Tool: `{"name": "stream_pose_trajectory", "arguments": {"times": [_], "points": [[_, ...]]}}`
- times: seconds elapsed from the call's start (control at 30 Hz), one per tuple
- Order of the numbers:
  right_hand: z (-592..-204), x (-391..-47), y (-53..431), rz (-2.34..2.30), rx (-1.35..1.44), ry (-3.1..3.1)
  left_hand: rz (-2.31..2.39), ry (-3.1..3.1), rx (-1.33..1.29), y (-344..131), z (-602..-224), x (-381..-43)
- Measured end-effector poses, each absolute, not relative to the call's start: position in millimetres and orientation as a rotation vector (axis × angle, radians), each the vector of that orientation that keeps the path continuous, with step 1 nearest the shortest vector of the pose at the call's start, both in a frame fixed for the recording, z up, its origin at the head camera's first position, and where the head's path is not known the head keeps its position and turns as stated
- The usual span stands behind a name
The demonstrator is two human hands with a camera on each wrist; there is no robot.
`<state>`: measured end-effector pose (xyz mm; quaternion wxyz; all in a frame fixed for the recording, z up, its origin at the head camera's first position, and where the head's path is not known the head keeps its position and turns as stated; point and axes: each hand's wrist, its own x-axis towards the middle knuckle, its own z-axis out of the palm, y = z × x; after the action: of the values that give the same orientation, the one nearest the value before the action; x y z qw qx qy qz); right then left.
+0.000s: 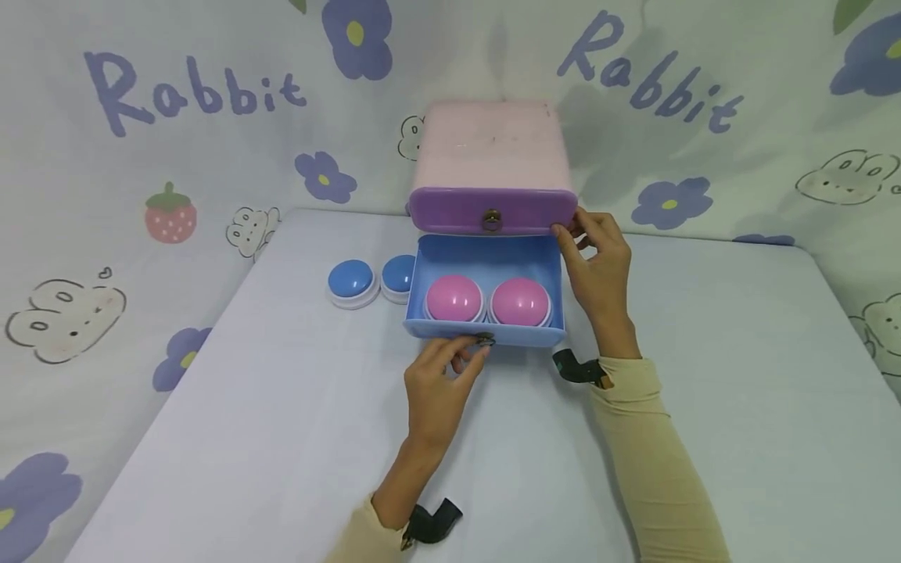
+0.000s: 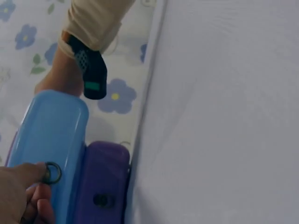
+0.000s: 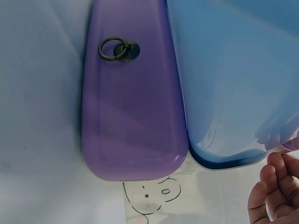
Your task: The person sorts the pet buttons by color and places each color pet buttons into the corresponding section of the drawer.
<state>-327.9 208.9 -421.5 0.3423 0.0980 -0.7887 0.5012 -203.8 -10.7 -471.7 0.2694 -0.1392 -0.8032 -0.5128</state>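
A two-drawer box with a pink top [image 1: 493,148] stands at the back of the table. Its purple upper drawer [image 1: 450,211] is closed, while the blue lower drawer [image 1: 493,254] is pulled out. Two pink dome-shaped buttons [image 1: 454,298] on white bases sit side by side in the blue drawer. At that drawer's front, my left hand [image 1: 439,387] pinches the small metal ring pull [image 2: 55,173]. My right hand [image 1: 600,262] grips the box's right front corner, thumb on the purple front and fingers at the side. The right wrist view shows its fingers [image 3: 275,186] bent, partly cut off.
Two blue dome-shaped buttons [image 1: 351,279] on white bases stand left of the blue drawer, one against its side. A white cloth covers the table [image 1: 296,438]. Behind the box hangs a printed curtain [image 1: 232,47]. Black wrist mounts [image 1: 577,367] protrude from both sleeves.
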Motion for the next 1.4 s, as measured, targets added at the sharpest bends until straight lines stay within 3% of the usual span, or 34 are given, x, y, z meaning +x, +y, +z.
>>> {"name": "stream_pose_trajectory", "arguments": {"times": [1.4], "points": [[-424.9,-329.7,209.0,1.326,0.239,-2.037,-1.342,-2.1,-0.417,-6.2,-456.0,-258.3]]}}
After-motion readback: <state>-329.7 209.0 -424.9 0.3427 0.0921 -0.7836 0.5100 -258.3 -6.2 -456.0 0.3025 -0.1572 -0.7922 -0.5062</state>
